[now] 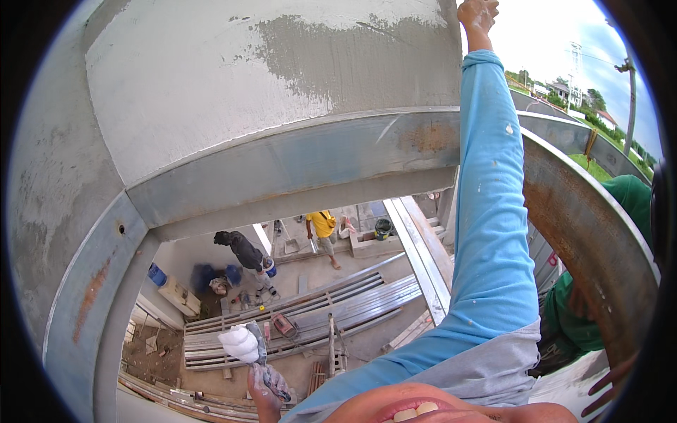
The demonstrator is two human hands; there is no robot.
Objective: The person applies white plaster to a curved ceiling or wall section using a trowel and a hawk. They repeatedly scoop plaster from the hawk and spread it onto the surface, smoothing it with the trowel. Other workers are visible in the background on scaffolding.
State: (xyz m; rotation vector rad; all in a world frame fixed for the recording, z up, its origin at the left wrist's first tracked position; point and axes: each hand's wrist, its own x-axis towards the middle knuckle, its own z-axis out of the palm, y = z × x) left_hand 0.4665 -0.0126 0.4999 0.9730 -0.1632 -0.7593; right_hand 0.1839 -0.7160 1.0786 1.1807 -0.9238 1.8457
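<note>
At the lower left, my left hand (264, 396) is closed on a plaster-smeared trowel (260, 344). A thick lump of white plaster (238, 343) sits against its grey blade. My right arm, in a blue sleeve, stretches up to the top edge. There my right hand (479, 15) is closed beside the outer corner of the wall; anything inside its fingers is hidden. The wall (211, 77) ahead has a pale coat with a darker grey, damp-looking patch (303, 56) near its upper right.
A steel beam (303, 148) runs below the wall, and a rust-marked beam (585, 218) curves along the right. Another person in a green sleeve (568, 317) is close at the right. Far below, people in yellow (323, 224) and dark clothes (247, 248) stand near metal bars (352, 310).
</note>
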